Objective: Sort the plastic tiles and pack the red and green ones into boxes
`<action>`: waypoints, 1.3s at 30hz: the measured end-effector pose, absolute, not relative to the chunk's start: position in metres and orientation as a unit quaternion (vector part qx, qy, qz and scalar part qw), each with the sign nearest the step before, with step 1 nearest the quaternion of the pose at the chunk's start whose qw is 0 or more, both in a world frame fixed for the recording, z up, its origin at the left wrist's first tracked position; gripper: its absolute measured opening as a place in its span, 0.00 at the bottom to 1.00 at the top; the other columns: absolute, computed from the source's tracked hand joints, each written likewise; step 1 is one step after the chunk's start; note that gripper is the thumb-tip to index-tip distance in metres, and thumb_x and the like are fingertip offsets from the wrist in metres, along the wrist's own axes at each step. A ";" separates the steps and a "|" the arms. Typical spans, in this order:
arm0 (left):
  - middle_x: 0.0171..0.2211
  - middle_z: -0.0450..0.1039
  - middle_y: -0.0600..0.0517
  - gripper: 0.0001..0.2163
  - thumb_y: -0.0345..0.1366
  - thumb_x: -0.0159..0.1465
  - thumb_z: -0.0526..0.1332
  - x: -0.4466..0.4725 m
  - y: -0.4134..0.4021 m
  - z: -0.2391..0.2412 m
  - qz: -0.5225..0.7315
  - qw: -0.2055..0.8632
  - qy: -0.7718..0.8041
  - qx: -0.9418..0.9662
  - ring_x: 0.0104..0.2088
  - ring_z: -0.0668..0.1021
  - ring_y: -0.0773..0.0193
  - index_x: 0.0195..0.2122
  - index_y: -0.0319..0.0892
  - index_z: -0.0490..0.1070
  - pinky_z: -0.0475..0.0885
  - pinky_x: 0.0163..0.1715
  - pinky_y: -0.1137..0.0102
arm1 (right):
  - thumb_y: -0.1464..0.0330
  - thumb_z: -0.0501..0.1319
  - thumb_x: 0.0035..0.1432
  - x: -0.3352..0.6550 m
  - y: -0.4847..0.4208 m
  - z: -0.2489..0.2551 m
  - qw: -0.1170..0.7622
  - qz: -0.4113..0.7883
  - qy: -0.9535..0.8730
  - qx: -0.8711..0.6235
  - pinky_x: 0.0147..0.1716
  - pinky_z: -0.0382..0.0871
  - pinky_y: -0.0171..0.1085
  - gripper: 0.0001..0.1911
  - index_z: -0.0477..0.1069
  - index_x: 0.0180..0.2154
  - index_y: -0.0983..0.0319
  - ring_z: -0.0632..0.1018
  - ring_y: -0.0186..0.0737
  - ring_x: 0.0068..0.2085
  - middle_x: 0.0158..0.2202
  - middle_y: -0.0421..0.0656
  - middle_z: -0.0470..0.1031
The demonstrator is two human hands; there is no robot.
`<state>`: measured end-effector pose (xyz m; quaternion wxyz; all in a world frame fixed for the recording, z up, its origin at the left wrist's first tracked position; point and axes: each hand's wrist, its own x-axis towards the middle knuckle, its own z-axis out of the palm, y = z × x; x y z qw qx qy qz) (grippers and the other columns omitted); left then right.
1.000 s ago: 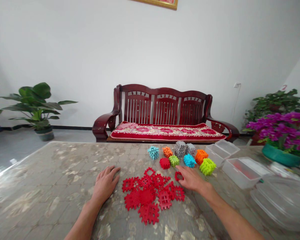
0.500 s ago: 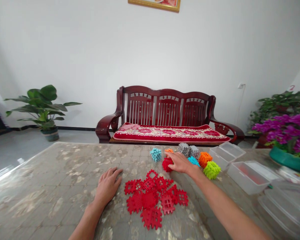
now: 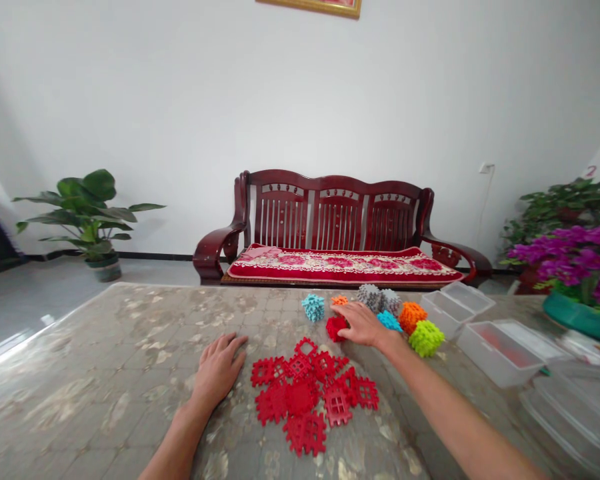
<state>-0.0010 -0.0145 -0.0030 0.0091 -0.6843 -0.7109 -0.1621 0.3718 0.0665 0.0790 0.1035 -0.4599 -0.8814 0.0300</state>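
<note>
Several flat red interlocking tiles (image 3: pixel 310 395) lie spread on the marble-patterned table (image 3: pixel 105 373). My left hand (image 3: pixel 219 371) rests flat and open on the table just left of them. My right hand (image 3: pixel 361 323) reaches past the tiles and lies over a red cube (image 3: pixel 335 327) built of such tiles, its fingers curved against the cube. Behind it stand other small cubes: light blue (image 3: pixel 313 307), orange (image 3: pixel 339 301), grey (image 3: pixel 379 298), turquoise (image 3: pixel 390 321), another orange (image 3: pixel 413 316) and lime green (image 3: pixel 426 337).
Clear plastic boxes (image 3: pixel 500 343) and lids (image 3: pixel 570 400) sit at the table's right, by a pot of purple flowers (image 3: pixel 577 267). A dark wooden bench (image 3: pixel 337 233) with a red cushion stands behind the table. A green potted plant (image 3: pixel 93 220) is at the far left.
My right hand left the loose red piece by the tile heap and moved forward and left onto the red cube. The left hand stayed put.
</note>
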 end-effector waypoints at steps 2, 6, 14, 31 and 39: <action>0.59 0.70 0.47 0.18 0.37 0.66 0.53 -0.001 -0.015 -0.002 -0.163 0.009 -0.710 -0.685 0.60 0.69 0.51 0.55 0.49 0.72 0.61 0.60 0.56 | 0.69 0.61 0.53 0.370 0.054 0.078 0.127 0.045 -0.882 -0.451 0.58 0.60 0.46 0.27 0.70 0.56 0.57 0.72 0.47 0.56 0.55 0.46 0.75; 0.58 0.70 0.47 0.18 0.38 0.67 0.52 0.000 -0.015 -0.002 -0.164 0.010 -0.708 -0.686 0.61 0.69 0.52 0.55 0.48 0.72 0.60 0.61 0.56 | 0.69 0.61 0.53 0.363 0.023 0.071 0.123 0.125 -0.893 -0.414 0.56 0.64 0.42 0.22 0.74 0.52 0.55 0.75 0.44 0.53 0.51 0.42 0.77; 0.60 0.69 0.47 0.19 0.38 0.68 0.51 -0.001 -0.015 -0.004 -0.154 0.007 -0.710 -0.687 0.62 0.67 0.52 0.56 0.48 0.71 0.59 0.62 0.56 | 0.66 0.64 0.53 0.342 0.001 0.064 0.073 0.156 -0.901 -0.397 0.57 0.62 0.43 0.30 0.68 0.59 0.56 0.71 0.48 0.56 0.56 0.46 0.73; 0.59 0.69 0.47 0.19 0.38 0.67 0.51 -0.002 -0.013 -0.006 -0.152 0.018 -0.710 -0.688 0.61 0.68 0.52 0.56 0.49 0.71 0.60 0.61 0.56 | 0.82 0.53 0.49 0.406 -0.009 0.044 0.132 0.037 -0.851 -0.507 0.55 0.67 0.42 0.34 0.65 0.58 0.60 0.72 0.46 0.54 0.54 0.48 0.68; 0.59 0.69 0.48 0.19 0.38 0.67 0.51 -0.003 -0.013 -0.005 -0.139 0.025 -0.710 -0.689 0.61 0.69 0.52 0.56 0.49 0.71 0.60 0.60 0.57 | 0.81 0.52 0.55 0.432 -0.020 0.029 0.191 -0.020 -0.830 -0.524 0.53 0.69 0.45 0.24 0.67 0.51 0.58 0.73 0.45 0.52 0.51 0.46 0.70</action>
